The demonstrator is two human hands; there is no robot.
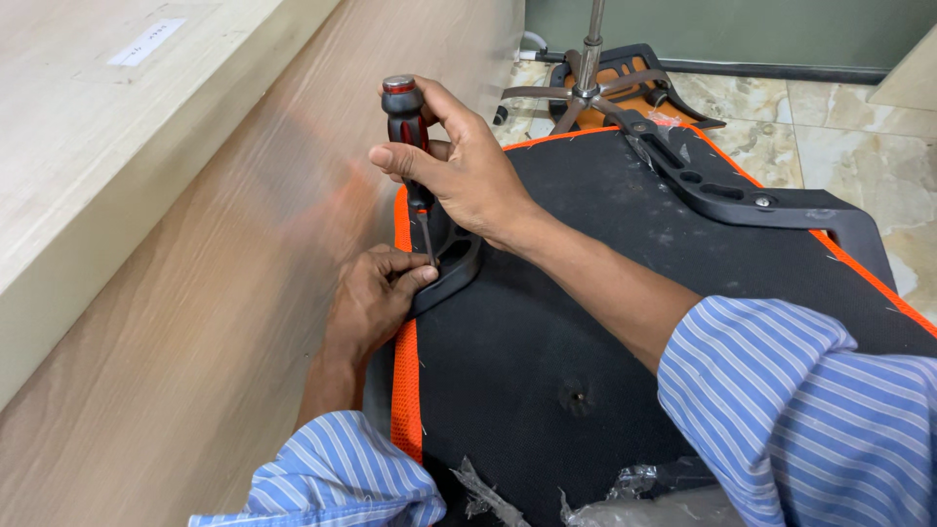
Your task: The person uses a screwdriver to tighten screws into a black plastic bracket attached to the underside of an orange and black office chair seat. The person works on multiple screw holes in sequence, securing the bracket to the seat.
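An upturned chair seat [547, 332], black underneath with an orange mesh edge, lies in front of me. My right hand [468, 171] grips a red and black screwdriver [405, 122], held upright with its shaft pointing down into a black plastic armrest bracket [451, 263] at the seat's left edge. My left hand [376, 298] pinches the screwdriver's tip and rests against that bracket. A second black armrest [742, 200] lies along the seat's right side.
A wood-grain panel [195, 293] rises close on the left, with a pale ledge [88, 146] above it. A chair base with metal column [589, 73] stands on the tiled floor [839, 127] behind. Crumpled clear plastic [625, 498] lies at the seat's near edge.
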